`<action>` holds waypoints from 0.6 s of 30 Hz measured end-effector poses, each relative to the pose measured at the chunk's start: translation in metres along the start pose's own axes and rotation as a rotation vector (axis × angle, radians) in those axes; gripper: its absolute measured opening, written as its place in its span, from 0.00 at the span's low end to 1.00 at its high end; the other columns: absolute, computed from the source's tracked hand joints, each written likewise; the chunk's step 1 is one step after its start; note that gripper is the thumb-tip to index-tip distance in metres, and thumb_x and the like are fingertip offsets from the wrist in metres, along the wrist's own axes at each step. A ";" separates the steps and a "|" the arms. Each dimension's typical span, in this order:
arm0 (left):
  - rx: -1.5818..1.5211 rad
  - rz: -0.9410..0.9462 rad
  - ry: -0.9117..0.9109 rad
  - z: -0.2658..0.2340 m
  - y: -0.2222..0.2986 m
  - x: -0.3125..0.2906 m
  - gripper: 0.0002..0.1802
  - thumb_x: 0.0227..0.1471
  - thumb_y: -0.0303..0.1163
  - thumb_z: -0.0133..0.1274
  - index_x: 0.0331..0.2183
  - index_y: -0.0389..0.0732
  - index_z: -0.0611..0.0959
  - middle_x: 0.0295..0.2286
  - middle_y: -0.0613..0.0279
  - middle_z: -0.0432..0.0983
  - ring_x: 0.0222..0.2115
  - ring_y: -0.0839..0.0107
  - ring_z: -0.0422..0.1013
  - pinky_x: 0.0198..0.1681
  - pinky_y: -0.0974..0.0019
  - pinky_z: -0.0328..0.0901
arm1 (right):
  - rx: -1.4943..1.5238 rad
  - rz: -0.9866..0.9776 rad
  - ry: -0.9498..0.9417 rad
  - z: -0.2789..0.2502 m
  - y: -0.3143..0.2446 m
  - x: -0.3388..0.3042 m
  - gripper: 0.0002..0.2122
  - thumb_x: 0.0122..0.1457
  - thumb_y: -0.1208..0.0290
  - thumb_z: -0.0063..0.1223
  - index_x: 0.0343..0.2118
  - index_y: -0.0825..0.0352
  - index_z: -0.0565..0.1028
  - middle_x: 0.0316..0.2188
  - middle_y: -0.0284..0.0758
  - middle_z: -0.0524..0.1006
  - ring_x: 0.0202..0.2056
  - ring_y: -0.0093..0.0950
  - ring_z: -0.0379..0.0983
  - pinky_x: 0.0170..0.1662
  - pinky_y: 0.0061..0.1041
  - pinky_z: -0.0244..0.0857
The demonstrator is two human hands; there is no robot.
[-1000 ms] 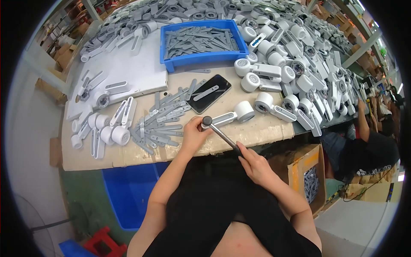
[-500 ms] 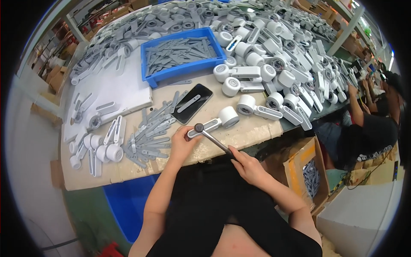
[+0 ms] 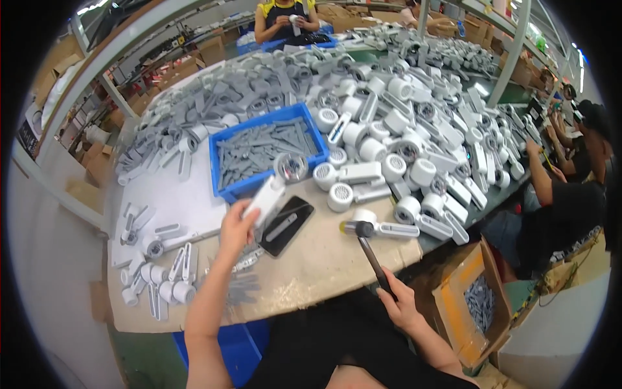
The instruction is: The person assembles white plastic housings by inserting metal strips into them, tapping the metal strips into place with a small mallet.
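Observation:
My left hand [image 3: 237, 225] is closed around the handle of a white handheld fan [image 3: 267, 200], lifted over the table with its round head toward the blue bin. In my right hand [image 3: 400, 301] is the dark handle of a small mallet [image 3: 372, 258]; its head has a yellowish tip and is raised in front of a white fan [image 3: 396, 229] lying on the table. Under the held fan lies a black phone [image 3: 299, 219] with a grey strip [image 3: 282, 227] across it. More flat grey strips [image 3: 241, 286] are heaped nearer me, partly behind my left forearm.
Grey strips fill a blue bin [image 3: 319, 135]. Fans are piled high [image 3: 414, 155] behind and to the right; a smaller group [image 3: 155, 280] sits front left. A cardboard box [image 3: 453, 318] of grey parts stands lower right. Co-workers are at the far side and right.
The fan has been lifted off the table by my left hand and carried up toward the bin. My right hand has moved right with the mallet. The view has tilted up.

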State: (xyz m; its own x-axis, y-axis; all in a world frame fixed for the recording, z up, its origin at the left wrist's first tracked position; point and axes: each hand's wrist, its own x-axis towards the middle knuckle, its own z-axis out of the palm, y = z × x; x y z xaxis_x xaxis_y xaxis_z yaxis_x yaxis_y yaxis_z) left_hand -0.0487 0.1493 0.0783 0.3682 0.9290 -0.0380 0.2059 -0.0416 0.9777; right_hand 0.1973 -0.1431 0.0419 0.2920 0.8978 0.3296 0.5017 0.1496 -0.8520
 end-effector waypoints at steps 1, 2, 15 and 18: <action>0.030 0.021 0.037 -0.003 0.011 0.032 0.18 0.51 0.37 0.55 0.41 0.36 0.76 0.17 0.67 0.70 0.09 0.83 0.60 0.10 0.76 0.54 | 0.005 0.051 -0.002 -0.001 0.003 0.001 0.21 0.54 0.78 0.52 0.52 0.74 0.65 0.37 0.48 0.74 0.38 0.37 0.74 0.42 0.25 0.65; 0.013 -0.001 0.032 -0.009 0.014 0.070 0.16 0.51 0.38 0.54 0.38 0.36 0.78 0.16 0.67 0.70 0.08 0.81 0.60 0.10 0.74 0.54 | 0.006 0.070 0.002 -0.002 0.004 0.005 0.21 0.54 0.78 0.52 0.52 0.74 0.65 0.37 0.49 0.74 0.38 0.37 0.74 0.42 0.25 0.65; -0.303 0.159 0.001 0.027 0.047 0.348 0.23 0.55 0.33 0.47 0.53 0.40 0.67 0.41 0.61 0.67 0.40 0.70 0.66 0.39 0.61 0.70 | 0.041 0.321 0.021 -0.006 0.016 0.029 0.22 0.54 0.77 0.52 0.53 0.74 0.65 0.38 0.47 0.75 0.39 0.30 0.75 0.42 0.23 0.65; -0.002 0.264 -0.049 0.034 0.029 0.314 0.15 0.55 0.30 0.46 0.46 0.43 0.77 0.40 0.59 0.75 0.35 0.71 0.73 0.32 0.67 0.70 | -0.046 0.213 0.049 -0.009 0.022 0.030 0.21 0.54 0.76 0.52 0.52 0.74 0.66 0.38 0.47 0.75 0.38 0.34 0.76 0.41 0.24 0.66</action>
State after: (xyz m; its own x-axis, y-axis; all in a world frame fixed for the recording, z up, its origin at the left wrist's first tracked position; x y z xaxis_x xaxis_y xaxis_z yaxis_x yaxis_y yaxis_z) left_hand 0.1040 0.4274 0.0880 0.4522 0.8672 0.2087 0.0953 -0.2796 0.9554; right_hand 0.2238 -0.1167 0.0368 0.4335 0.8860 0.1646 0.4606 -0.0608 -0.8855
